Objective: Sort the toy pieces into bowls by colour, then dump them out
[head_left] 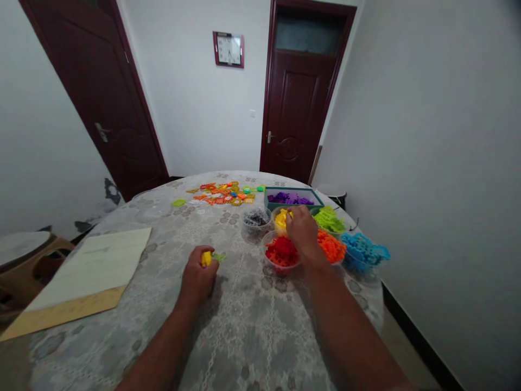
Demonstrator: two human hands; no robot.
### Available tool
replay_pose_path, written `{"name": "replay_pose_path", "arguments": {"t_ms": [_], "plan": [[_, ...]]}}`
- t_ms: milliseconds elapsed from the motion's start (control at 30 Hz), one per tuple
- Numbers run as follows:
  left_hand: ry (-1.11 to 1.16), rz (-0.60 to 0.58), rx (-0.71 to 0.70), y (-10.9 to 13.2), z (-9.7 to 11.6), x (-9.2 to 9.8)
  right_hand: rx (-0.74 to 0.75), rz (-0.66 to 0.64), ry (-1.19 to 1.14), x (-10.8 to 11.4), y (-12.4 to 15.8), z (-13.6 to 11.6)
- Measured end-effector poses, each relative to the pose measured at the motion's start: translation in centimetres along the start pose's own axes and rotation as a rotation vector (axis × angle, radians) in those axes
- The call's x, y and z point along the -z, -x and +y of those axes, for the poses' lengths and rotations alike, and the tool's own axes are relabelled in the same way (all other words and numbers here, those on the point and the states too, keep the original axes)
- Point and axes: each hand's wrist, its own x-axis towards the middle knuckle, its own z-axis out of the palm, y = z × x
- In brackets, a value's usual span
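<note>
1. Far left of the red bowl [280, 269], a pale sheet [93, 255] is lying on the tabletop [244, 336], with a tan strip showing along its near edge.
2. Left of the red bowl and farther back, a single lime piece [178, 202] is lying apart from the others.
3. Left of the red bowl, the left hand [199, 274] is pinching a yellow piece [206, 259]; a green piece [220, 257] is sticking out just beside it. Whether the two are joined, I cannot tell.
4. Beyond the red bowl and to its left, a mixed pile [222, 195] of flat plastic pieces is spreading out.
5. Just behind the red bowl, grey pieces [256, 218] are filling one bowl on the left and yellow pieces [280, 220] another; purple pieces [288, 199] are sitting in a box farther back.
6. Behind the red bowl and slightly right, the right hand [302, 225] is reaching into the yellow pieces, fingers bent; whether they are gripping one, I cannot tell.
7. Right of the red bowl, orange pieces [331, 247], lime-green pieces [329, 220] and blue pieces [364, 250] are heaping up in their containers.
8. Judging by this, a small handful is out beside the red bowl, while most pieces are apparently remaining unused.
</note>
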Motion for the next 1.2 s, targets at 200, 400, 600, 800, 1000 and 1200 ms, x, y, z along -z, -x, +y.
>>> {"name": "replay_pose_path", "arguments": {"t_ms": [200,400,600,800,1000,1200], "plan": [[0.708,-0.225,0.387,0.6,3.5,-3.2,-0.144,-0.022,-0.424,0.7,0.2,0.4],[0.857,-0.383,0.490,1.4,1.8,-3.6,-0.560,-0.401,-1.362,2.6,2.7,-0.9],[0.809,-0.453,0.490,1.1,1.1,-3.4,-0.510,-0.424,-1.333,3.6,4.4,-1.0],[0.776,-0.528,0.412,0.8,1.3,-4.2,-0.359,-0.147,-0.828,4.4,2.0,1.0],[0.784,-0.531,0.415,1.0,1.4,-4.3,-0.169,-0.016,-0.288,3.2,-2.5,3.4],[0.843,-0.527,0.354,1.0,1.0,-4.6,-0.051,-0.118,-0.043,0.1,-4.0,2.1]]}}
